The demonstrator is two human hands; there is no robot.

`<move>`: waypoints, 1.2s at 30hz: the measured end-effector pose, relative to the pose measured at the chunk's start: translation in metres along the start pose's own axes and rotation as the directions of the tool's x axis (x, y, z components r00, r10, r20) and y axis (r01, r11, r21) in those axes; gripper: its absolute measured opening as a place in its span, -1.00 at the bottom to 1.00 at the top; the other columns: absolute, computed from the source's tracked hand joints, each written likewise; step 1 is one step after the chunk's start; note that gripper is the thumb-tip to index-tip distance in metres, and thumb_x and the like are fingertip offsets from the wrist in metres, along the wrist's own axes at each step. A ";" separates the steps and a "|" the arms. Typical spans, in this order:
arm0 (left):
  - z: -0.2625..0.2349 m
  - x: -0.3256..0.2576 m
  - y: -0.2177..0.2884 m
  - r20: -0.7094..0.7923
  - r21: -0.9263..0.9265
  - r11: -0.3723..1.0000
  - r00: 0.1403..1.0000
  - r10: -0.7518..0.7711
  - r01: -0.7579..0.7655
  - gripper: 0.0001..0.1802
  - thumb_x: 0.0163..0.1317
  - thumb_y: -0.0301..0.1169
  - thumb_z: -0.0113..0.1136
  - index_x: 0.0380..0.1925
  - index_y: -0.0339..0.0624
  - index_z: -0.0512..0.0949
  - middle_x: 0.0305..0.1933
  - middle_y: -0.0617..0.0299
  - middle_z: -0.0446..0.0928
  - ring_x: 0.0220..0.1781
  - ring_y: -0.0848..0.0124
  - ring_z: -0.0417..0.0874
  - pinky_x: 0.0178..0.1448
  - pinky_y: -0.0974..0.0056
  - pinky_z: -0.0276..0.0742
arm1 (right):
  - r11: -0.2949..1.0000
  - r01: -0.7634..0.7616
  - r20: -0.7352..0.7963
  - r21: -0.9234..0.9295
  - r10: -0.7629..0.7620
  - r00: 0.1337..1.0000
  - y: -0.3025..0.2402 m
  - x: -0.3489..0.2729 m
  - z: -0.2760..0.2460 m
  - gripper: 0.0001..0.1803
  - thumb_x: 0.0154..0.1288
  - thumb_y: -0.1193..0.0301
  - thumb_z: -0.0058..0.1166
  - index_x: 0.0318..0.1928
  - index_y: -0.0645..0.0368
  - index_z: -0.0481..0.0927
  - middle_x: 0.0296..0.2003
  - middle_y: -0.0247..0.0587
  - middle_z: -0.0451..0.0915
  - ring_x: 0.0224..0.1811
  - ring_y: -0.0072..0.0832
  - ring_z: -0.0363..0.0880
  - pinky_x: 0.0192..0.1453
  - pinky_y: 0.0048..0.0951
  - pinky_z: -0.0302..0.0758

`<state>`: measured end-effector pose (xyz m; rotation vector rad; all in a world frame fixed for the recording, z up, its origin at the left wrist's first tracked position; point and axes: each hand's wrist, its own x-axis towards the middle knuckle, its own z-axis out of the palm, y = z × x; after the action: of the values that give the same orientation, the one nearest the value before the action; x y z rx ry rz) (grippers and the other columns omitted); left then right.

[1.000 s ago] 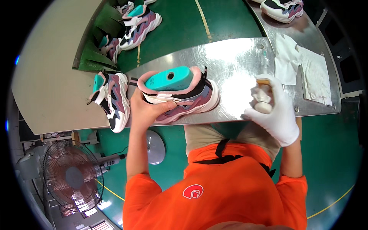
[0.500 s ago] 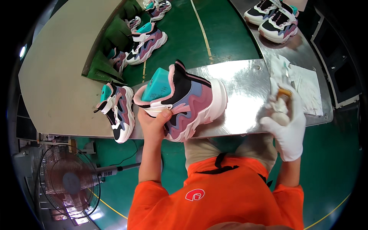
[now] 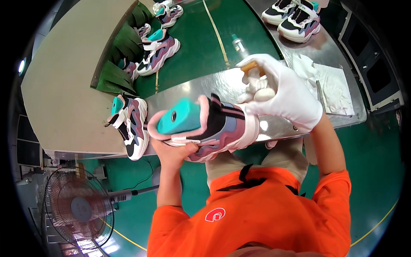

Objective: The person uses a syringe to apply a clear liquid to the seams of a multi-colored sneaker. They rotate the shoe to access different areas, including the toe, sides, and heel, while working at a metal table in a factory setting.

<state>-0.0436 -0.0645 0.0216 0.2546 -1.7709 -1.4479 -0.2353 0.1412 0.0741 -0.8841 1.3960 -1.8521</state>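
Observation:
A child's sneaker [image 3: 222, 132] in pink, purple, black and white lies tilted over the bench, a turquoise shoe last [image 3: 180, 116] filling its opening. My bare left hand [image 3: 173, 152] is closed round its side by the strap, thumb on the upper. In a white glove, my right hand [image 3: 278, 92] is at the shoe's heel, its thumb side at the white sole; whether it touches is unclear. That hand is closed round a slim clear tube with a green tip [image 3: 240, 46] and an orange-brown part; its exact kind is blurred. Bunched white shapes in the palm may be curled fingers or cloth.
Another sneaker [image 3: 136, 126] stands left on the beige surface. More sneakers [image 3: 158, 53] ride on the green belt [image 3: 201, 47] beside green flaps [image 3: 112, 76]. A pair [image 3: 299, 21] stands far right. White cloths [image 3: 338, 88] lie on the metal bench, a fan [image 3: 80, 208] at lower left.
My right hand has swung left from beside the cloths to the shoe's heel, carrying the tube. The held shoe has turned and dropped slightly, showing more of the last's top.

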 end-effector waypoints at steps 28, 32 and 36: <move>0.001 0.003 0.023 0.190 0.482 0.652 0.796 0.575 -0.586 -0.31 -0.07 -0.16 0.52 0.02 -0.21 0.41 -0.01 -0.02 0.53 -0.05 0.11 0.60 0.01 0.09 0.49 | 0.937 -0.254 -0.657 -0.239 0.036 0.753 0.046 -0.114 -0.080 -0.41 0.03 0.58 0.25 0.14 0.21 0.42 -0.16 -0.35 0.47 -0.22 -0.66 0.45 -0.17 -0.62 0.46; 0.010 0.000 0.009 -0.154 0.067 0.942 0.930 0.335 -0.328 0.09 -0.36 -0.31 0.68 0.21 -0.27 0.21 0.09 0.05 0.44 0.12 0.25 0.53 0.21 0.16 0.50 | 0.971 -0.119 -0.680 -0.210 -0.057 0.731 0.034 -0.107 -0.057 -0.35 -0.03 0.60 0.26 0.17 0.21 0.41 -0.16 -0.29 0.51 -0.14 -0.58 0.48 -0.06 -0.56 0.47; 0.009 0.009 0.015 -0.206 -0.044 0.998 0.978 0.040 -0.050 0.00 -0.28 -0.45 0.57 0.22 -0.29 0.20 0.10 0.13 0.40 0.12 0.35 0.50 0.22 0.25 0.46 | 0.775 -0.031 -0.452 -0.631 -0.335 0.827 0.009 -0.103 -0.034 -0.29 -0.11 0.62 0.28 0.17 0.20 0.43 -0.18 -0.20 0.54 -0.15 -0.51 0.53 -0.04 -0.50 0.49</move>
<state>-0.0511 -0.0587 0.0387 0.3244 -1.5637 -1.3785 -0.2043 0.2413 0.0450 -0.8127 2.4644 -1.8688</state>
